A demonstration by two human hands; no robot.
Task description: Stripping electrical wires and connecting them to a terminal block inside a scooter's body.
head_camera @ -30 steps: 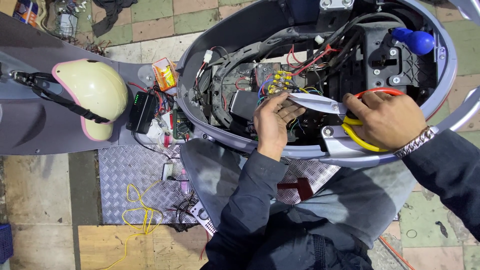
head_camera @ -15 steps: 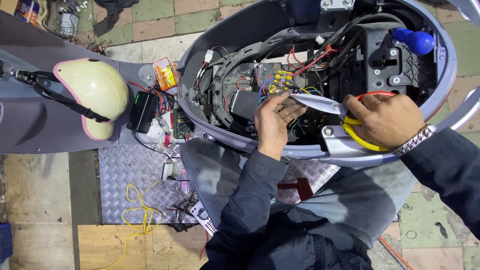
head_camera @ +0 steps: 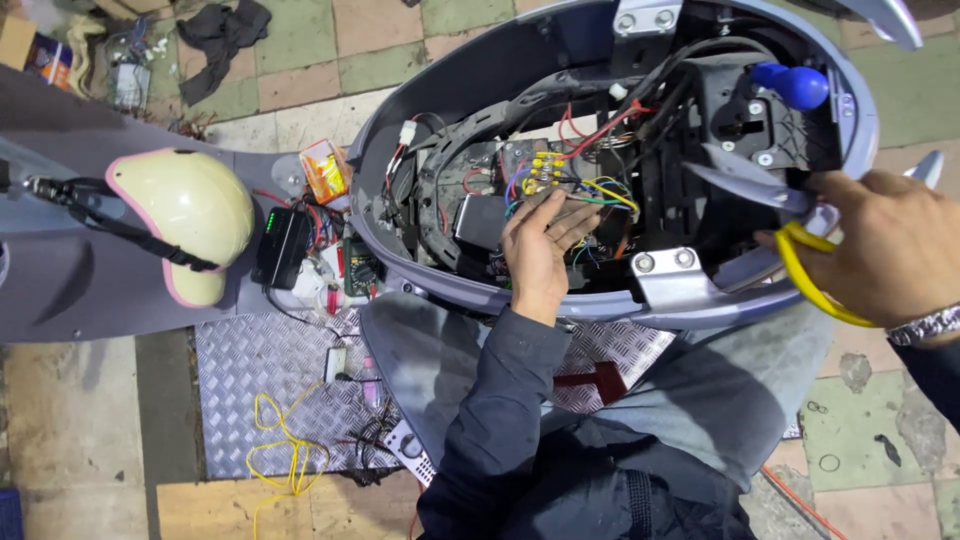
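Note:
An open scooter body [head_camera: 400, 255] shows a compartment full of coloured wires [head_camera: 575, 190] and black parts. My left hand [head_camera: 540, 245] reaches into it, with the fingers spread against the wire bundle beside a cluster of yellow connectors [head_camera: 540, 170]. My right hand [head_camera: 890, 250] is at the right rim of the compartment. It grips yellow-handled scissors [head_camera: 760, 185] whose grey blades point left, apart from the wires. A metal watch band sits on that wrist.
A cream helmet [head_camera: 185, 215] with a pink rim lies on the scooter seat at the left. A black box [head_camera: 280, 245], a small meter and an orange packet [head_camera: 325, 170] lie beside the body. Yellow wire [head_camera: 275, 450] trails over a checker plate. A blue bulb [head_camera: 800, 85] sits at the back.
My right hand has pulled the scissors away to the right, out of the wire bundle. My left hand stays on the wires with its fingers now spread.

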